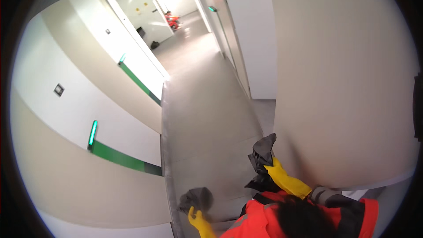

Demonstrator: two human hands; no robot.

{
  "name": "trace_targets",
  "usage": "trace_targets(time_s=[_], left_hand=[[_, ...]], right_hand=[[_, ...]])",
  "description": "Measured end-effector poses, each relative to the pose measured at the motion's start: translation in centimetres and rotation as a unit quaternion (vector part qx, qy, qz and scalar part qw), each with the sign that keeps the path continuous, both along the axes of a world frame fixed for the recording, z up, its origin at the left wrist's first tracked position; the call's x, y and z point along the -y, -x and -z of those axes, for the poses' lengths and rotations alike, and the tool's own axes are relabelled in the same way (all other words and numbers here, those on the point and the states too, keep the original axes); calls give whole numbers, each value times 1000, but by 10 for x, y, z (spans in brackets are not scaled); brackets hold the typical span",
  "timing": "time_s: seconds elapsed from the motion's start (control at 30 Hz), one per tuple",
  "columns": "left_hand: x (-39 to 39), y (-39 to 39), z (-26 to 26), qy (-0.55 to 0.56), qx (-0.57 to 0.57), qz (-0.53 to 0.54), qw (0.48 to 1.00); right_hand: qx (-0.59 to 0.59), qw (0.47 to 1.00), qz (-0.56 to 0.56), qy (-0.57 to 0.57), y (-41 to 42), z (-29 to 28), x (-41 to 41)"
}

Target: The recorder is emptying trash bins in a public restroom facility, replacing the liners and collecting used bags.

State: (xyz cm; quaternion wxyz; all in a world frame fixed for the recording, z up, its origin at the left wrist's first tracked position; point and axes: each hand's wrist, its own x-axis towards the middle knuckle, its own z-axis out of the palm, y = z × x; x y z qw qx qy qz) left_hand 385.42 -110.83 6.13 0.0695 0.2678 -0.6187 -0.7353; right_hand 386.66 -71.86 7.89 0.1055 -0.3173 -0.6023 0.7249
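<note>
My right hand (276,170), in a yellow rubber glove, is closed on a bunched black plastic bag (261,158) near the wall on the right. Part of that bag hangs below the glove, close to the red and dark jacket I wear. At the lower left is my left hand (196,218), also in a yellow glove, with its thumb and a finger against a dark, blurred plastic bag (198,198) low over the floor. Whether its fingers are closed on that bag is not clear. Dark hair covers part of my jacket.
A grey corridor floor (205,105) runs between a panelled wall (132,132) with green-lit fixtures and a beige wall (333,72). Far ahead, a person in red clothing (172,20) is low near the floor, and a black bag (154,44) lies beside a partition.
</note>
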Motion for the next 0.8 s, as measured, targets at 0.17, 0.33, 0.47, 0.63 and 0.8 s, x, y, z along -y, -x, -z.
trace_targets(time_s=[0.17,0.33,0.47,0.63,0.8], left_hand=[[-5,122,-27,17,-32,68,997],[-45,222,-66,19,-55,129,990],[-91,310,-49,-18,-34,177,984],[-144,423,-33,-52,-41,244,968],[-222,501,-48,-13,-43,299,953]], right_hand=[[-27,998,31,-56,54,-3,-7],[28,994,50,-98,129,13,-19],[-36,993,110,-9,188,45,-42],[-116,982,137,63,258,15,-90],[-92,962,254,48,299,-4,-131]])
